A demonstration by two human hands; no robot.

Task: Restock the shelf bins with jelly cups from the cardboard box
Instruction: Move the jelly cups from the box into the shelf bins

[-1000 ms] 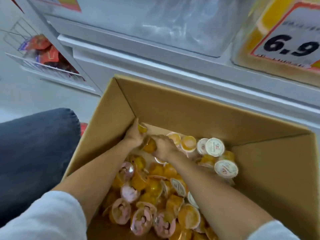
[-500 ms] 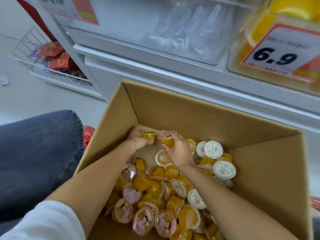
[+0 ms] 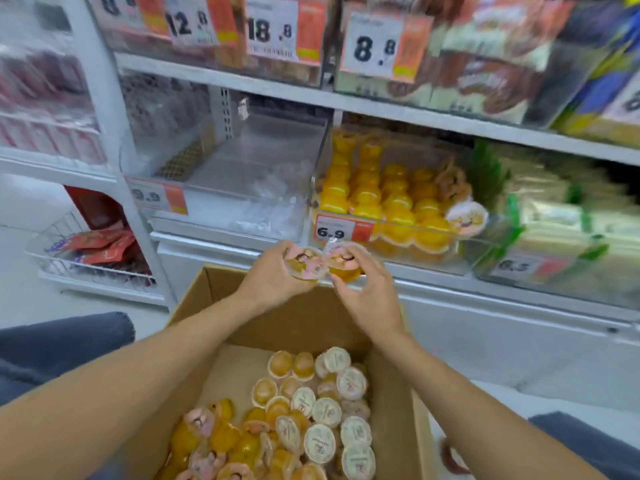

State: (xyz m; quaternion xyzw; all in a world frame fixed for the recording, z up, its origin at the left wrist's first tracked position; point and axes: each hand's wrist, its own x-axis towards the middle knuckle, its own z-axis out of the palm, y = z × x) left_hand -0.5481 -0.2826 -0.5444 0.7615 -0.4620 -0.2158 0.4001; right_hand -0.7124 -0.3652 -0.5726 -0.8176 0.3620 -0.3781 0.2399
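My left hand (image 3: 273, 275) grips a jelly cup with a pink printed lid (image 3: 306, 266). My right hand (image 3: 367, 289) grips a second orange jelly cup (image 3: 344, 265) right beside it. Both hands are raised above the far rim of the open cardboard box (image 3: 304, 323), just below the clear shelf bin (image 3: 391, 199) that holds stacked orange jelly cups behind a 6.9 price tag. Several more jelly cups (image 3: 294, 420), some with pink lids and some with white lids, lie loose in the bottom of the box.
Left of the jelly bin sits a see-through bin (image 3: 242, 174) with a 9.9 tag. Green and white packets (image 3: 554, 216) fill the bin to the right. A wire basket (image 3: 86, 258) with red packets hangs low at the left. My knees in jeans flank the box.
Both hands have lifted out of the box, each with a jelly cup, and risen toward the 6.9 bin. My head has tilted up, so the shelves now fill the view.
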